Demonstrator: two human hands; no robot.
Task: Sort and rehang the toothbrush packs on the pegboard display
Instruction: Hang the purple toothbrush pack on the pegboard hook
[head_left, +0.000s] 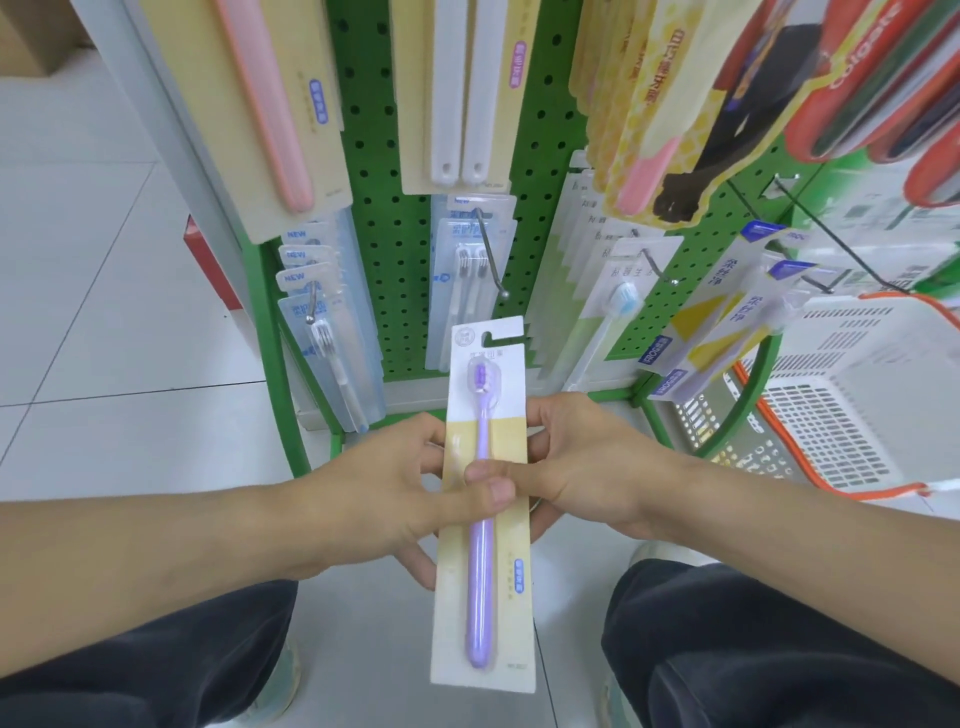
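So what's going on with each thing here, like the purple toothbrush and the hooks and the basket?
Purple toothbrush pack: off the display, sealed, held upright in front of the pegboard.
Left hand: grips the pack, thumb across its front.
Right hand: grips the pack's right edge.
Middle hook: holds grey-brush packs, front part bare.
Blue-brush pack: hanging on its hook.
White basket: tilted; contents cannot tell.

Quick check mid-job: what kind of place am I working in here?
Most likely a shop aisle: a green pegboard rack hung with many carded toothbrush packs on metal hooks, and a white plastic shopping basket beside it. Both hands hold a purple toothbrush pack.
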